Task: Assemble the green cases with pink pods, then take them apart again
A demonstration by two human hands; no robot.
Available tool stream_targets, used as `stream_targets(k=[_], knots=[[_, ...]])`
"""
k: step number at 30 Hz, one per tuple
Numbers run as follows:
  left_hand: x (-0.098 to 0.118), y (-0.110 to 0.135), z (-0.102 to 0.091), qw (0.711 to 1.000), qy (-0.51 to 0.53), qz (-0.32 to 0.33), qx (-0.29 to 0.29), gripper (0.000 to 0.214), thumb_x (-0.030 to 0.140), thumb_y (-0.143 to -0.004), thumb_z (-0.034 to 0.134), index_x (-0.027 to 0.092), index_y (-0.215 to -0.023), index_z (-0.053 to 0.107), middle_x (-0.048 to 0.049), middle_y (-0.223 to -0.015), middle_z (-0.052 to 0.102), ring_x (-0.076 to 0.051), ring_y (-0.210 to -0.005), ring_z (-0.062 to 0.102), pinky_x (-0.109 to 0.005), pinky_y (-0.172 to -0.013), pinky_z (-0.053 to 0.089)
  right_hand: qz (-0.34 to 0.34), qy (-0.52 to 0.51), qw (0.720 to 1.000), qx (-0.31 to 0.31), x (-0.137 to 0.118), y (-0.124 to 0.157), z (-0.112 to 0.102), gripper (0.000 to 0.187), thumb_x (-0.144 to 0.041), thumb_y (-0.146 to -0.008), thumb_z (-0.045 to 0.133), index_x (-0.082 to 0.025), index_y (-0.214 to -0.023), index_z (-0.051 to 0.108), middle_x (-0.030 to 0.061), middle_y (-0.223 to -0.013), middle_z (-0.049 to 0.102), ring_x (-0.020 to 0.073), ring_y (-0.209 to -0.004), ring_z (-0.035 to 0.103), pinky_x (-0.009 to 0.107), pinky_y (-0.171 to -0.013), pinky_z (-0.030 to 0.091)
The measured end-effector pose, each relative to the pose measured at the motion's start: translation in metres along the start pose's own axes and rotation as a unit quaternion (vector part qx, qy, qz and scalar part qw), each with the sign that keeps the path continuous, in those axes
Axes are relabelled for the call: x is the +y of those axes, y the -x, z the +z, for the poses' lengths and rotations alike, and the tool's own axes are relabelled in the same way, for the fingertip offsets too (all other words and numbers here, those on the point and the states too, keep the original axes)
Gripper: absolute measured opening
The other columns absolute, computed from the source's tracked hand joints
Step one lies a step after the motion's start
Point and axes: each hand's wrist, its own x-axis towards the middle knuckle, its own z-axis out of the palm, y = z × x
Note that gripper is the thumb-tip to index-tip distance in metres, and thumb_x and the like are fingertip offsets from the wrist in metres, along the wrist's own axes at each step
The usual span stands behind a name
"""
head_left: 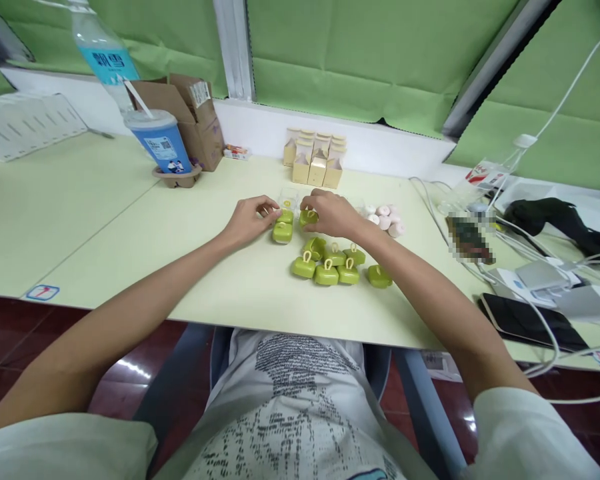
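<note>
Nearer the wearer than the cream boxes (pixel 318 172), the right hand (pixel 333 212) has thumb and fingers closed around a green case (pixel 307 218) — the left hand (pixel 253 221), half-curled, touches a pair of green cases (pixel 283 233) in front of the boxes and to their left, though I cannot tell whether it grips; loose green cases (pixel 326 275) lie farther out in front of the boxes
</note>
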Motion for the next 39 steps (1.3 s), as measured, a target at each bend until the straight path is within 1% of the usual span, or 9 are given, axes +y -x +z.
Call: stream_targets(k=[11,23,27,29,32,34,36,38,39], knots=[[-0.004,-0.001,0.002,1.0,-0.012,-0.008,0.003,0.047,0.062,-0.09,0.079,0.018,-0.105,0.084,-0.008,-0.094,0.085,-0.022,-0.088,0.075,-0.036,-0.089,0.061,-0.016,0.01,1.0,0.012,0.002,-0.006,0.021,0.047,-0.039,-0.103,0.079,-0.015,-0.143,0.072,0.0205,-0.141,0.07,0.0364,-0.113,0.073,0.041,-0.083,0.049],[0.0,0.001,0.0,1.0,-0.012,-0.026,0.0,0.043,0.06,-0.095,0.075,0.019,-0.106,0.08,-0.0076,-0.098,0.084,-0.021,-0.087,0.073,-0.033,-0.082,0.058,-0.003,0.021,1.0,0.015,-0.002,-0.002,0.016,0.053,-0.044,-0.108,0.073,-0.018,-0.154,0.066,0.0218,-0.15,0.065,0.0381,-0.112,0.075,0.044,-0.085,0.052],[0.003,0.001,-0.001,0.999,-0.017,-0.026,0.013,0.039,0.057,-0.097,0.072,0.02,-0.107,0.077,-0.0067,-0.098,0.081,-0.021,-0.088,0.072,-0.031,-0.079,0.057,0.007,0.004,0.999,0.047,0.0,-0.001,0.003,0.048,-0.045,-0.109,0.071,-0.02,-0.15,0.071,0.0209,-0.148,0.068,0.0391,-0.115,0.074,0.045,-0.087,0.053],[0.009,0.003,-0.003,0.998,-0.03,0.014,0.061,0.038,0.058,-0.099,0.07,0.021,-0.104,0.076,-0.0065,-0.098,0.079,-0.02,-0.087,0.069,-0.031,-0.077,0.056,0.015,-0.018,0.996,0.086,0.01,0.005,-0.01,0.04,-0.042,-0.11,0.068,-0.021,-0.143,0.075,0.0185,-0.141,0.074,0.0368,-0.112,0.075,0.045,-0.089,0.053],[0.025,0.014,-0.007,0.98,-0.041,0.153,0.117,0.038,0.06,-0.104,0.066,0.023,-0.096,0.076,-0.006,-0.09,0.075,-0.019,-0.08,0.065,-0.034,-0.074,0.056,0.037,-0.038,0.985,0.163,0.049,0.03,-0.025,0.029,-0.036,-0.109,0.065,-0.023,-0.128,0.082,0.0126,-0.119,0.082,0.0308,-0.097,0.075,0.044,-0.088,0.054],[0.037,0.024,-0.005,0.964,-0.036,0.256,0.065,0.036,0.057,-0.105,0.068,0.024,-0.093,0.076,-0.0055,-0.084,0.074,-0.019,-0.076,0.065,-0.036,-0.073,0.056,0.071,-0.026,0.974,0.213,0.087,0.057,-0.027,0.022,-0.033,-0.104,0.067,-0.022,-0.113,0.085,0.0118,-0.1,0.083,0.0284,-0.084,0.071,0.046,-0.086,0.054],[0.048,0.035,0.0,0.936,-0.036,0.349,-0.029,0.03,0.054,-0.104,0.072,0.025,-0.096,0.077,-0.0059,-0.087,0.077,-0.021,-0.079,0.07,-0.036,-0.073,0.058,0.13,-0.011,0.961,0.243,0.126,0.086,-0.022,0.018,-0.033,-0.098,0.073,-0.02,-0.099,0.085,0.0136,-0.084,0.08,0.027,-0.073,0.065,0.048,-0.081,0.053],[0.055,0.044,0.007,0.898,-0.053,0.424,-0.108,0.025,0.049,-0.103,0.075,0.025,-0.104,0.079,-0.008,-0.099,0.08,-0.022,-0.088,0.075,-0.037,-0.078,0.062,0.174,-0.002,0.961,0.215,0.155,0.109,-0.011,0.019,-0.034,-0.094,0.074,-0.019,-0.098,0.085,0.0165,-0.089,0.081,0.028,-0.072,0.065,0.049,-0.078,0.054],[0.056,0.048,0.01,0.881,-0.067,0.448,-0.136,0.023,0.046,-0.104,0.076,0.024,-0.109,0.079,-0.0092,-0.104,0.081,-0.023,-0.093,0.076,-0.038,-0.08,0.064,0.162,-0.003,0.969,0.186,0.163,0.116,-0.004,0.025,-0.036,-0.094,0.073,-0.019,-0.107,0.086,0.0174,-0.101,0.082,0.0295,-0.078,0.068,0.05,-0.08,0.056]])
